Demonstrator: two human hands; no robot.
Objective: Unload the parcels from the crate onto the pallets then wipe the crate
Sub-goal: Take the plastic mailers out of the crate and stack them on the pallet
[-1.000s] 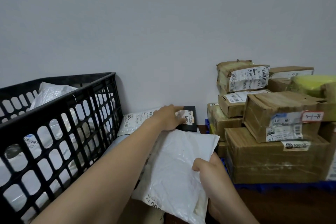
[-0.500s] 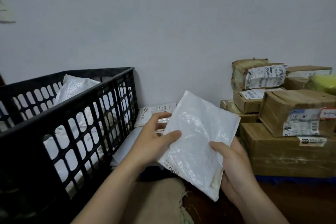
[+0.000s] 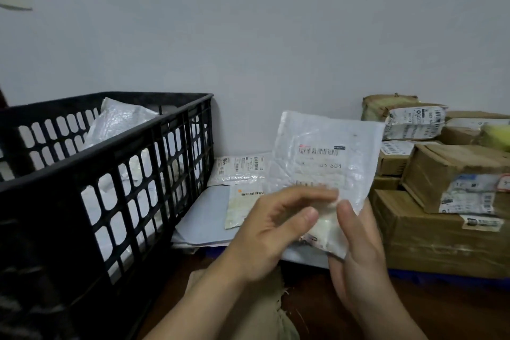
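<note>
I hold a white padded parcel [image 3: 325, 157] upright in front of me, its printed label facing me. My right hand [image 3: 356, 246] grips its lower right edge, thumb on the front. My left hand [image 3: 276, 229] is blurred; its fingers lie across the parcel's lower front. The black slatted crate [image 3: 110, 132] stands at the left with several white bagged parcels [image 3: 121, 121] inside. Between the crate and the held parcel, flat mailers [image 3: 240, 171] lie by the wall.
Taped cardboard boxes [image 3: 441, 243] are stacked at the right on a blue pallet [image 3: 441, 275]. A grey flat mailer [image 3: 204, 215] lies beside the crate. A brown sack [image 3: 248, 312] sits below my forearms. A plain wall runs close behind everything.
My left hand came back from the mailers by the wall to the parcel. The parcel was raised and turned over, so its label side now faces me.
</note>
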